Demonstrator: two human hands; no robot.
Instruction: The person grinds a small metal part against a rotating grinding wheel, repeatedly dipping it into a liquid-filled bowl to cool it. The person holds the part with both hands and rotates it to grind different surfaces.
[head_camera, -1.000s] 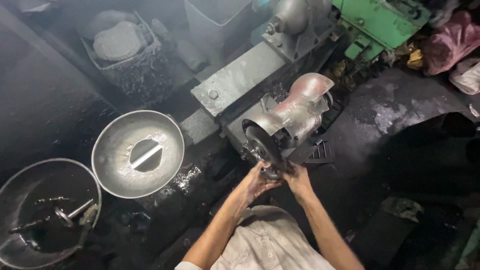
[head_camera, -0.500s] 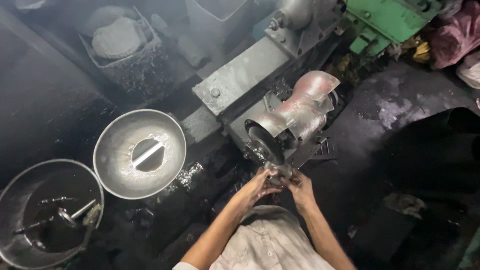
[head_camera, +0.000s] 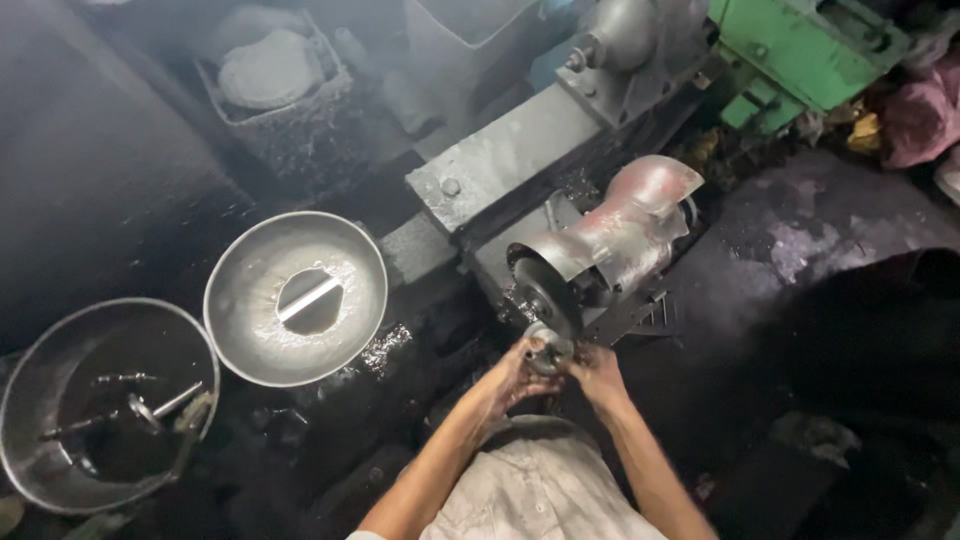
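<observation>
Dim, soot-black floor (head_camera: 820, 230); 2 metal basins (head_camera: 240, 330) left, green machine frame (head_camera: 800, 45) behind.

A small, grimy metalworking workshop seen from above: a motor-driven grinding wheel (head_camera: 545, 295) under a metal guard (head_camera: 625, 225) sits at centre frame, bolted to a soot-black steel bench (head_camera: 520, 150); green machinery (head_camera: 800, 45) fills the upper right, and two dull metal bowls (head_camera: 295, 297) holding scraps lie at lower left on the oil-dark floor

At nine o'clock, a shallow metal bowl (head_camera: 295, 298) (slotted through its middle); at eight, a darker basin (head_camera: 105, 400); at one, green machine housing (head_camera: 800, 45); at eleven, a grimy crate (head_camera: 275, 85).
</observation>
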